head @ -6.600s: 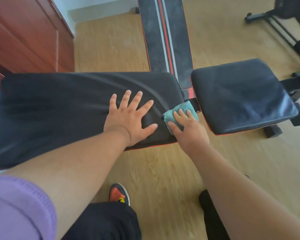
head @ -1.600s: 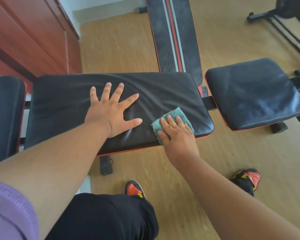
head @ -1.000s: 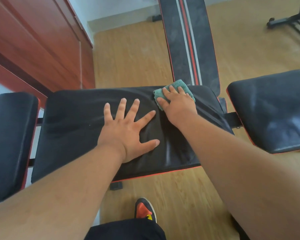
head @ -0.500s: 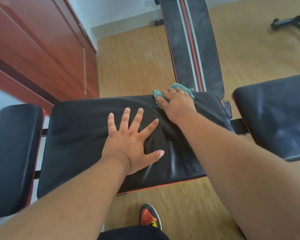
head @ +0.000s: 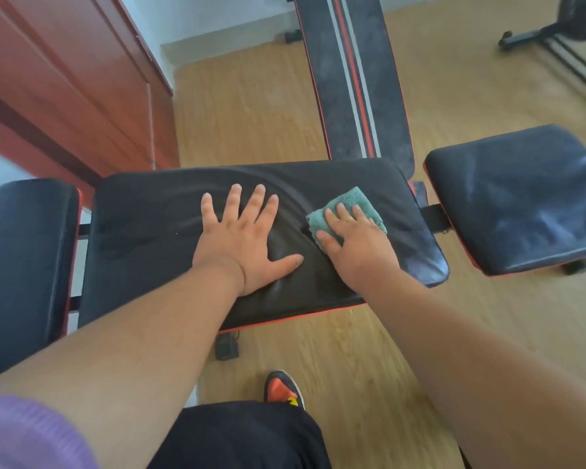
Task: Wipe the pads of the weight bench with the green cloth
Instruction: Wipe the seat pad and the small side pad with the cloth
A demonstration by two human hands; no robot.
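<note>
Green cloth (head: pixel 347 211) had slid back from the middle pad's (head: pixel 156 211) far edge under the flat-fingered right hand (head: pixel 356 245); the splayed left hand (head: pixel 247 238) kept bracing, so wiping continued.

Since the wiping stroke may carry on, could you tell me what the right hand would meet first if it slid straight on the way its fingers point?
Probably nothing at first: the right hand, flat on the green cloth, points across bare middle pad toward its far edge.
</note>
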